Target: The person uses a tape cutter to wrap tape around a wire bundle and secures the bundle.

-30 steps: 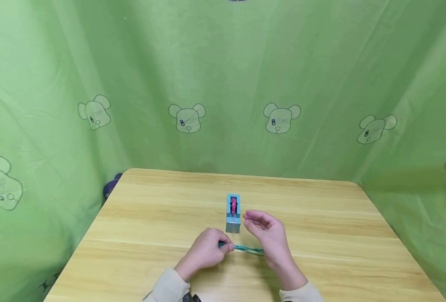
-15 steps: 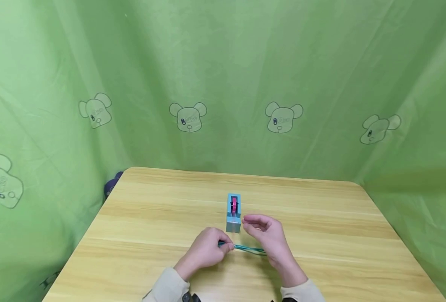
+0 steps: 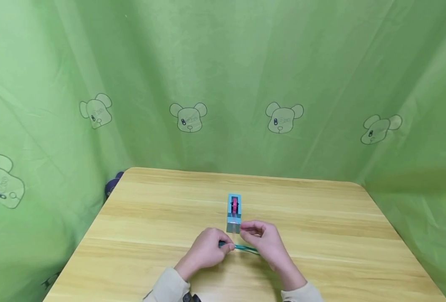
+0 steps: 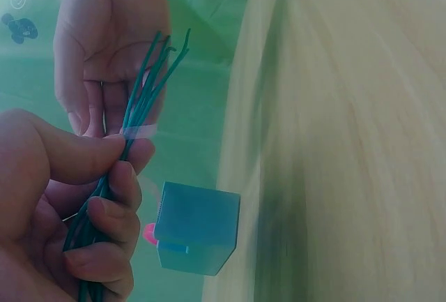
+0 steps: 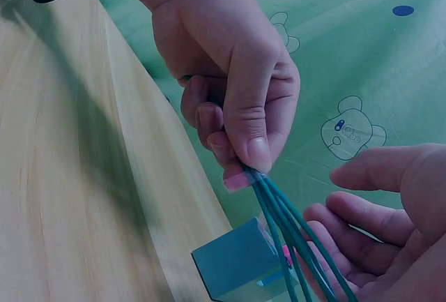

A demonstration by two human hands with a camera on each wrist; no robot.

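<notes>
My left hand (image 3: 209, 249) pinches a bundle of thin green wires (image 4: 150, 86) between thumb and fingers, low over the table. Their loose ends fan out past the thumb in the left wrist view. A short piece of clear tape (image 5: 240, 180) lies across the bundle, right at the left fingertips. My right hand (image 3: 266, 241) hovers over the wires with fingers loosely bent; in the right wrist view a gap shows between its thumb and fingers, with nothing held. A blue tape dispenser (image 3: 233, 227) with a pink core (image 3: 234, 205) stands just beyond both hands.
The wooden table (image 3: 151, 209) extends around the hands on all sides. Green curtains (image 3: 234, 75) printed with bear heads hang behind it and at both sides. A dark purple object (image 3: 112, 183) shows past the table's back left corner.
My right hand has come slightly down and left, its fingertips now overlapping the dispenser's front right edge in the head view. My left hand stays in place, holding the wires.
</notes>
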